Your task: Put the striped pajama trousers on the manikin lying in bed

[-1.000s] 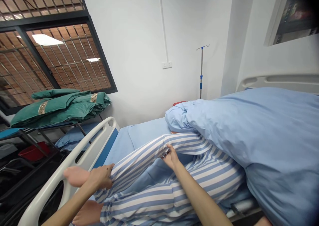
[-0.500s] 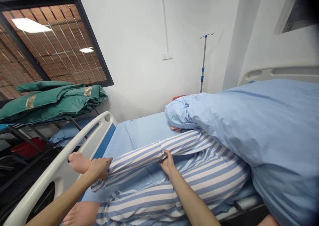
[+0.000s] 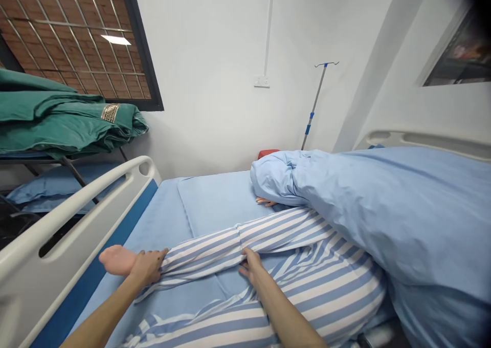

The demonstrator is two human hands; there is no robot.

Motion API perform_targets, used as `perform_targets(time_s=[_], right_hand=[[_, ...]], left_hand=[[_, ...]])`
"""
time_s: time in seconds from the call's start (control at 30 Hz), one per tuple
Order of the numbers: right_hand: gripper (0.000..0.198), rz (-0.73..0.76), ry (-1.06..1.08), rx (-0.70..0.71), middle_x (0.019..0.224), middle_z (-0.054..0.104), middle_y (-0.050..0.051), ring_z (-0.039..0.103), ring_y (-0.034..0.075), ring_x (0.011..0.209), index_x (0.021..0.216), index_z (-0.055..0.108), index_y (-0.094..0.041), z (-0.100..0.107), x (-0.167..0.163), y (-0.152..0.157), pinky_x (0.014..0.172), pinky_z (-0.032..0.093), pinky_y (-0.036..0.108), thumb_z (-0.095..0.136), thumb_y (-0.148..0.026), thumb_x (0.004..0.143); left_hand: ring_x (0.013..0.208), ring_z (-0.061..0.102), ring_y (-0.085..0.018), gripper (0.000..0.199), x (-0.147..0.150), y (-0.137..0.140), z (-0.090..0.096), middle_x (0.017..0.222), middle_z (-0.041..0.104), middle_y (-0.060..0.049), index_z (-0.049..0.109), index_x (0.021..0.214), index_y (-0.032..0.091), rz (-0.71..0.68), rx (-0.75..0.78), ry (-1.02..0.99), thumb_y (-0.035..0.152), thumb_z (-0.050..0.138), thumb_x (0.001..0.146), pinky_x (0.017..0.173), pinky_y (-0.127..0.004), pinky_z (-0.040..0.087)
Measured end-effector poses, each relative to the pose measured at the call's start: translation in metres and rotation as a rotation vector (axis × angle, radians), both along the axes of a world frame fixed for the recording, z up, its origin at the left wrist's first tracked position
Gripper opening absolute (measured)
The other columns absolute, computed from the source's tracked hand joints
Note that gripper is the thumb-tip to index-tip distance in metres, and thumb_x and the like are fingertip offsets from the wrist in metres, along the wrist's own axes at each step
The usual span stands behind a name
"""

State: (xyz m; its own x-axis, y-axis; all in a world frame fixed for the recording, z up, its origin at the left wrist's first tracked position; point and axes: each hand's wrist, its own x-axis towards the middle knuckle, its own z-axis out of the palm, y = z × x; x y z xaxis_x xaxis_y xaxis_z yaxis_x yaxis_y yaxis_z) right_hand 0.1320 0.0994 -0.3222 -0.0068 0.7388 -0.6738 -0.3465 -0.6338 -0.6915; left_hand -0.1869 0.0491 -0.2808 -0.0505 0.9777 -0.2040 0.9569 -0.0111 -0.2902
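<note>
A leg in blue-and-white striped pyjama trousers (image 3: 215, 248) lies stretched along the bed, and its bare, smooth, manikin-like foot (image 3: 117, 260) points to the left. Over the ankle, at the trouser cuff, my left hand (image 3: 148, 267) is closed. My right hand (image 3: 251, 266) is by the knee's near side; its fingertips touch the striped cloth, and the fingers look loosely curled and apart. Nearer to me lies the other striped leg (image 3: 218, 330), its foot out of view. A blue quilt (image 3: 364, 210) covers the upper body, with some fingers (image 3: 265, 202) showing at its edge.
The bed's white end board (image 3: 88, 192) rises at the left. Blue sheet (image 3: 218, 194) shows beyond the legs. A drip stand (image 3: 314, 105) and a red object (image 3: 268, 153) are by the wall. Folded green quilts (image 3: 69, 123) lie on a rack at the left.
The held leg looks lower, nearer the sheet. My right hand has loosened at the knee, while my left stays on the ankle. The view has turned and shifted, and the near foot has left it.
</note>
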Motion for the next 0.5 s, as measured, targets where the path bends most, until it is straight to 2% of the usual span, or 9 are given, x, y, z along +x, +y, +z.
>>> perform_targets(time_s=[0.07, 0.17, 0.27, 0.33, 0.4, 0.5], right_hand=[[0.018, -0.021, -0.03, 0.01, 0.07, 0.054, 0.002, 0.053, 0.016, 0.071, 0.073, 0.046, -0.019, 0.005, 0.002, -0.003, 0.061, 0.042, 0.031, 0.052, -0.022, 0.057], [0.019, -0.116, 0.017, 0.092, 0.074, 0.055, 0.003, 0.054, 0.017, 0.077, 0.074, 0.047, -0.018, 0.016, 0.008, -0.016, 0.061, 0.043, 0.027, 0.055, -0.024, 0.057], [0.03, -0.222, 0.081, 0.242, 0.084, 0.057, 0.004, 0.055, 0.017, 0.079, 0.084, 0.048, -0.02, 0.029, 0.017, -0.045, 0.06, 0.043, 0.026, 0.058, -0.029, 0.057], [0.035, -0.218, 0.091, 0.324, 0.085, 0.059, 0.004, 0.057, 0.017, 0.075, 0.088, 0.049, -0.02, 0.034, 0.024, -0.074, 0.058, 0.043, 0.025, 0.06, -0.029, 0.056], [0.031, -0.165, 0.102, 0.4, 0.078, 0.06, 0.004, 0.056, 0.015, 0.067, 0.085, 0.051, -0.018, 0.035, 0.032, -0.107, 0.054, 0.041, 0.024, 0.06, -0.026, 0.056], [0.02, -0.099, 0.115, 0.48, 0.065, 0.059, 0.002, 0.052, 0.011, 0.054, 0.078, 0.053, -0.016, 0.03, 0.038, -0.156, 0.047, 0.037, 0.021, 0.057, -0.023, 0.06]], left_hand=[[0.089, 0.051, -0.026, 0.054, 0.001, 0.0, -0.006, 0.097, 0.058, -0.011, 0.042, 0.114, 0.02, 0.013, 0.004, -0.013, 0.017, 0.041, 0.06, 0.077, -0.041, 0.03], [0.092, 0.049, -0.026, 0.049, 0.007, -0.004, -0.003, 0.095, 0.058, -0.012, 0.044, 0.111, 0.019, 0.032, 0.041, 0.002, 0.014, 0.04, 0.063, 0.078, -0.042, 0.029], [0.105, 0.039, -0.03, 0.048, 0.019, -0.015, 0.003, 0.107, 0.051, -0.016, 0.046, 0.111, 0.015, 0.021, 0.191, 0.06, 0.011, 0.041, 0.063, 0.084, -0.047, 0.023], [0.114, 0.029, -0.033, 0.055, 0.028, -0.028, 0.004, 0.118, 0.042, -0.018, 0.042, 0.115, 0.014, 0.01, 0.313, 0.044, 0.013, 0.047, 0.061, 0.09, -0.049, 0.017], [0.116, 0.025, -0.031, 0.058, 0.037, -0.049, 0.004, 0.123, 0.038, -0.016, 0.04, 0.118, 0.015, -0.002, 0.406, -0.079, 0.021, 0.05, 0.061, 0.093, -0.045, 0.017], [0.112, 0.033, -0.024, 0.046, 0.047, -0.091, 0.005, 0.117, 0.045, -0.008, 0.045, 0.11, 0.02, -0.081, 0.435, -0.376, 0.037, 0.046, 0.067, 0.094, -0.036, 0.025]])
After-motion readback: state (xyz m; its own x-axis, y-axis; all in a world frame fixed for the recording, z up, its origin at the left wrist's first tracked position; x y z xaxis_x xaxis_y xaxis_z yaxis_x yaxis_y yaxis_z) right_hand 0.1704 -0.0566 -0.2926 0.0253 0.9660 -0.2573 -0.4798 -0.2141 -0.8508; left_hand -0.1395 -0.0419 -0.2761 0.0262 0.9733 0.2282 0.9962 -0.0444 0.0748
